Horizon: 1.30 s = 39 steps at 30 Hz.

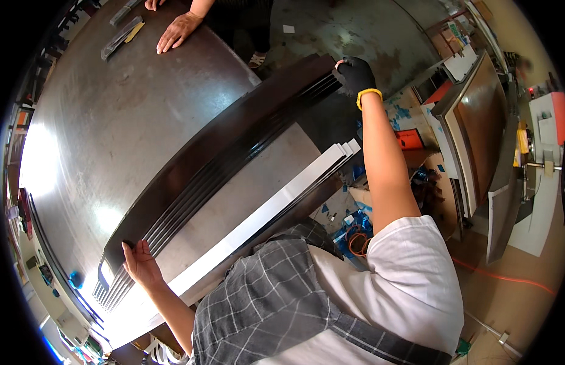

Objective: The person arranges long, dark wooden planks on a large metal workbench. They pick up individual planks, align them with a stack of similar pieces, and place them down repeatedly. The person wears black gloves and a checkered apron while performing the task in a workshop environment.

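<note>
Long dark board (191, 161) lying slantwise over the worktop (112, 121), and its far end pokes out beyond the worktop's right edge! Out there the right hand (355, 74), in a black glove, has its fingers closed on that end, pinching it. The left hand (144, 267), bare, is at the other end, over the worktop's near left part: palm turned up, fingers loosely bent, thumb against the board. Whether those fingers truly grip, I can't tell from here.

Black strips (200, 190) run beside the board on the worktop's near side, and white strips (258, 219) lie nearer the worktop's front, their tips overhanging to its right. That's a worry: a sideways shove from the board could send the narrow strips sliding off. If the right hand slackened, the overhanging end might dip or twist, and a drag could scuff the dark face. Should the left end drop, fingers could get nipped between board and strips.

Across the worktop, a co-worker's hand (178, 30) rests flat, fingers spread, near a packet (121, 38), well clear of the board.
</note>
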Motion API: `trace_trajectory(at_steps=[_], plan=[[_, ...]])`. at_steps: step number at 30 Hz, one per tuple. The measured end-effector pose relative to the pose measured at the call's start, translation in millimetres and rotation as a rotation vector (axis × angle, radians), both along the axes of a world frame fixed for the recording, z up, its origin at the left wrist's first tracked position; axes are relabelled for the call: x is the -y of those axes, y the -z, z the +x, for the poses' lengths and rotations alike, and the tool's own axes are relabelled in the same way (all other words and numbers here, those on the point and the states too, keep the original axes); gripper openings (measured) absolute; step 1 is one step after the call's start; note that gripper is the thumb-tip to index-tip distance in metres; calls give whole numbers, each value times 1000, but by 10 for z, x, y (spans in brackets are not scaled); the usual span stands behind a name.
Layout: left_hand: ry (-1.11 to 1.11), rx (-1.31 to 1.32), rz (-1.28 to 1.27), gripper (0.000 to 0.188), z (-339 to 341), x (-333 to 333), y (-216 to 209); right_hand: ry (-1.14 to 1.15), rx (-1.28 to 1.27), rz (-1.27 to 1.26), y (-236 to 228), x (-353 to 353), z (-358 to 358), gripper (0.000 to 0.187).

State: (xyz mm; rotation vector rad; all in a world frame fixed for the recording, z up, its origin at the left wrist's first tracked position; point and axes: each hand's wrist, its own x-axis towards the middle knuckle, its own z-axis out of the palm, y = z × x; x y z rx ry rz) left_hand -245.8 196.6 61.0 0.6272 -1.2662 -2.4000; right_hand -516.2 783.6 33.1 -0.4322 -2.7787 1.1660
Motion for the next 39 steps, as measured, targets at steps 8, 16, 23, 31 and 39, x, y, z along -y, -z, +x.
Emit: trace_trajectory(at_steps=[8,16,23,31,39], plan=[[-9,38,-8,17,-30,-131,-32,6,128,154,476,-223,-242,27],[12,38,-53,19,40,-99,48,42,108,143,383,-136,-174,27],[11,38,-52,19,52,-70,162,40,70,244,397,-72,-183,27],[-182,311,-97,11,42,144,81,-131,202,108,464,-149,-301,32],[-283,502,-59,10,508,1450,233,-150,243,-404,1161,-1007,-466,32]])
